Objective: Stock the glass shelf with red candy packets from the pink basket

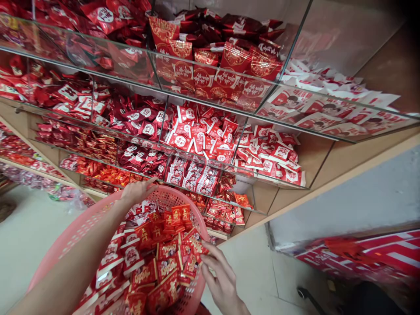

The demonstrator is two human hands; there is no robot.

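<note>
A pink plastic basket (59,256) with a perforated wall sits in front of me, full of small red, orange and white snack packets (168,267). My left hand (137,192) is closed on the far rim of the basket, its forearm crossing over the left side; some of its fingers are hidden. At the right side of the basket, my right hand (219,271) has thumb and fingertips closed at the edge of a red-and-gold packet (192,264) on top of the pile. Its other fingers are curled and partly out of sight.
Tilted shelves with glass fronts (210,103) rise before me, loaded with red and white packets (193,135). Larger red bags (236,61) fill the upper row. Tiled floor (252,262) shows below. Striped red packaging (370,253) lies at the right.
</note>
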